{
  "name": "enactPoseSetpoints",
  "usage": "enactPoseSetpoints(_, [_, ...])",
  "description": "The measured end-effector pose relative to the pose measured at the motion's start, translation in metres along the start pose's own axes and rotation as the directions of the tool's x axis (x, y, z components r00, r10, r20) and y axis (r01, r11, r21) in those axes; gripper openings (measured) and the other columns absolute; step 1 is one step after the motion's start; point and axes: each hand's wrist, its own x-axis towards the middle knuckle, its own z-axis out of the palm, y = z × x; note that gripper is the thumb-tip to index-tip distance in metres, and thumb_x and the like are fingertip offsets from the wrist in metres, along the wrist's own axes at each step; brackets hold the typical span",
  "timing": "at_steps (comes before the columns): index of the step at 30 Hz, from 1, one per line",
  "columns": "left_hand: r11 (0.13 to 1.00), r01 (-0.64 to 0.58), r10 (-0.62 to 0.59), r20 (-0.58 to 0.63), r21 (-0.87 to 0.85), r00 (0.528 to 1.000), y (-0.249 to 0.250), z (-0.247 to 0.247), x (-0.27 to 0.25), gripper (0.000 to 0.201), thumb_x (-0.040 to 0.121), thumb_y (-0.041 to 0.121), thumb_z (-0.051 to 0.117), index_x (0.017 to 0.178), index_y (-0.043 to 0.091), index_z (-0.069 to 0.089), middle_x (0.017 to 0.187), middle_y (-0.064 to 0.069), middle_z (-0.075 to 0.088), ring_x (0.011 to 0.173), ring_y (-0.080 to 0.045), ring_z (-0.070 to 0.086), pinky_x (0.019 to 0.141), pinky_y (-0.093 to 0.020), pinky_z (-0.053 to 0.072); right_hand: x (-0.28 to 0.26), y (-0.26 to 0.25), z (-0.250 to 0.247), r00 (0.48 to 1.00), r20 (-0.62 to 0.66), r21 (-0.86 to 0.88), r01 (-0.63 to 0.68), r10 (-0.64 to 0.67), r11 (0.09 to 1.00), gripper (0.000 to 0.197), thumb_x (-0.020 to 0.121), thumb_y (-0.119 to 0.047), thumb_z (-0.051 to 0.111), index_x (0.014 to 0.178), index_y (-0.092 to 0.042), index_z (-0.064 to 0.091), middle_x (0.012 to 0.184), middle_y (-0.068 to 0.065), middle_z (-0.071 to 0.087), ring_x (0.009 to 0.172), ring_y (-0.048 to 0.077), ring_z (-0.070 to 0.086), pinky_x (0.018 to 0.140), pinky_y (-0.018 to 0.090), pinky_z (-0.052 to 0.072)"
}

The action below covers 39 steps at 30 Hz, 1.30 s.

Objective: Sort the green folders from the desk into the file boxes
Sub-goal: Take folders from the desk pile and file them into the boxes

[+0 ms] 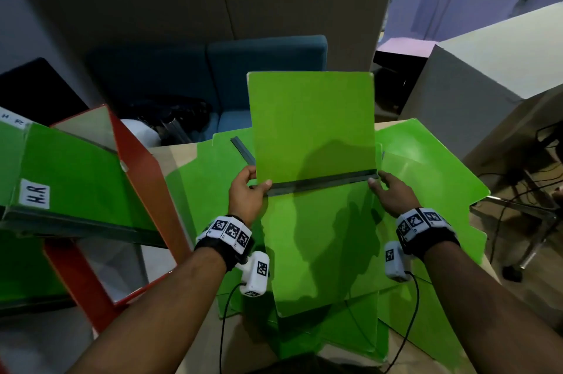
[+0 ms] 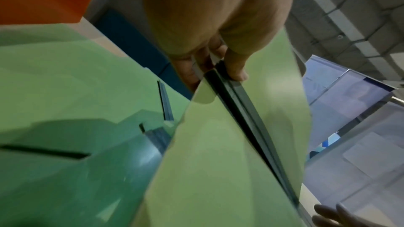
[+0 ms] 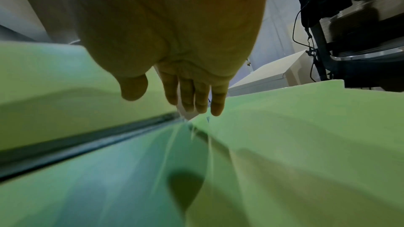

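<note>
My forearms are bare. Each wrist wears a black strap (image 1: pixel 224 247) ringed with white blocks printed with black square codes (image 1: pixel 416 221), a white camera pod (image 1: pixel 254 273) and thin black cable (image 1: pixel 224 312) beneath.

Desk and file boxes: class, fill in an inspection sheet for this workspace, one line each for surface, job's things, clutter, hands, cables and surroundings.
Surface: wooden desk, mostly covered by folders.
Job's things: open green folder held up by its dark spine; more green folders spread flat; red file box at left holding a folder labelled H.R.
Clutter: nothing seen.
Hands: left hand pinches the spine's end; right hand has straight fingers at the other end.
Cables: black wrist-camera cables; floor cables at right.
Surroundings: blue sofa, grey partitions.
</note>
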Motion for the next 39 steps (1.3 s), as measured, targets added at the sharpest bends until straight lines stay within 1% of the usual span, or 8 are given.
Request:
enactPoseSetpoints(5, [0.991, -0.069, 0.059, -0.095, -0.111, 0.994, 0.018, -0.023, 0.017, 0.02, 0.082, -0.002, 0.07, 0.091, 0.016, 0.065, 0.099, -0.006, 0.065, 0.082, -0.012, 0.057, 0.079, -0.023, 0.048, 0.001, -0.021, -0.015, 0.994, 0.062, 0.258, 0.071, -0.09, 0.964, 0.081, 0.086, -0.071, 0.038, 0.138, -0.01, 0.046, 0.137, 0.013, 0.052, 0.121, 0.03, 0.052, 0.102, 0.042, 0.038])
enactPoseSetpoints(8, [0.975, -0.176, 0.152, -0.173, -0.138, 0.973, 0.015, -0.036, 0.022, 0.035, 0.08, -0.018, 0.057, 0.077, 0.015, 0.069, 0.082, 0.001, 0.068, 0.073, 0.003, 0.062, 0.075, -0.016, 0.048, -0.005, -0.037, -0.023, 0.999, 0.038, 0.734, -0.01, -0.026, 0.68, 0.088, 0.084, -0.078, 0.019, 0.138, -0.012, 0.044, 0.127, 0.011, 0.056, 0.106, 0.028, 0.06, 0.09, 0.046, 0.048])
enactPoseSetpoints(12, [0.967, -0.228, 0.203, -0.207, -0.109, 0.957, 0.005, -0.042, 0.019, 0.05, 0.077, -0.026, 0.045, 0.071, 0.017, 0.07, 0.09, -0.004, 0.069, 0.087, 0.0, 0.064, 0.084, -0.008, 0.046, -0.014, -0.053, -0.03, 1.0, 0.007, 0.884, -0.009, 0.005, 0.466, 0.064, 0.088, -0.069, 0.018, 0.112, -0.026, 0.06, 0.108, 0.001, 0.068, 0.094, 0.022, 0.067, 0.074, 0.044, 0.055])
enactPoseSetpoints(19, [0.997, -0.028, 0.02, 0.124, 0.065, 0.992, -0.019, -0.04, 0.006, 0.061, 0.074, -0.026, 0.053, 0.098, 0.028, 0.067, 0.125, -0.001, 0.059, 0.115, -0.018, 0.058, 0.091, -0.032, 0.053, 0.007, -0.043, -0.006, 0.992, -0.12, 0.676, 0.058, 0.032, 0.735, 0.023, 0.089, -0.02, 0.056, 0.11, -0.012, 0.057, 0.11, 0.016, 0.065, 0.099, 0.036, 0.063, 0.084, 0.058, 0.052])
enactPoseSetpoints(23, [0.994, 0.094, -0.111, 0.361, 0.064, 0.926, -0.021, -0.045, -0.006, 0.089, 0.074, -0.021, 0.065, 0.145, 0.026, 0.038, 0.146, -0.002, 0.042, 0.124, -0.021, 0.047, 0.095, -0.036, 0.051, 0.009, -0.035, 0.0, 0.976, -0.219, 0.544, 0.12, 0.002, 0.831, 0.028, 0.09, -0.013, 0.055, 0.118, -0.01, 0.057, 0.112, 0.011, 0.065, 0.099, 0.032, 0.063, 0.088, 0.054, 0.052])
enactPoseSetpoints(29, [0.958, 0.28, -0.185, 0.623, -0.058, 0.76, -0.009, -0.049, -0.02, 0.088, 0.085, -0.015, 0.055, 0.152, 0.031, 0.021, 0.158, -0.015, 0.014, 0.11, -0.023, 0.053, 0.086, -0.041, 0.056, 0.006, -0.041, -0.005, 0.97, -0.241, 0.384, 0.135, -0.042, 0.913, 0.037, 0.096, -0.016, 0.051, 0.131, -0.007, 0.045, 0.129, 0.015, 0.056, 0.116, 0.032, 0.054, 0.099, 0.044, 0.044])
enactPoseSetpoints(33, [0.959, 0.281, -0.227, 0.497, -0.034, 0.837, -0.011, -0.04, -0.017, 0.069, 0.092, 0.009, 0.061, 0.149, 0.03, 0.028, 0.15, -0.014, 0.029, 0.113, -0.025, 0.053, 0.068, -0.043, 0.061, 0.002, -0.046, 0.0, 0.981, -0.154, 0.28, 0.157, -0.117, 0.947, 0.04, 0.097, -0.018, 0.051, 0.133, -0.004, 0.039, 0.128, 0.018, 0.055, 0.116, 0.035, 0.054, 0.094, 0.038, 0.043])
enactPoseSetpoints(39, [0.969, 0.244, -0.217, 0.309, -0.05, 0.926, -0.024, -0.042, -0.014, 0.057, 0.096, 0.002, 0.051, 0.146, 0.025, 0.036, 0.131, -0.011, 0.044, 0.081, -0.018, 0.056, 0.052, -0.025, 0.055, -0.004, -0.043, 0.009, 0.982, 0.021, 0.212, 0.179, -0.188, 0.961, 0.078, 0.097, -0.028, 0.052, 0.153, -0.016, -0.001, 0.154, 0.014, 0.026, 0.127, 0.032, 0.048, 0.106, 0.044, 0.039])
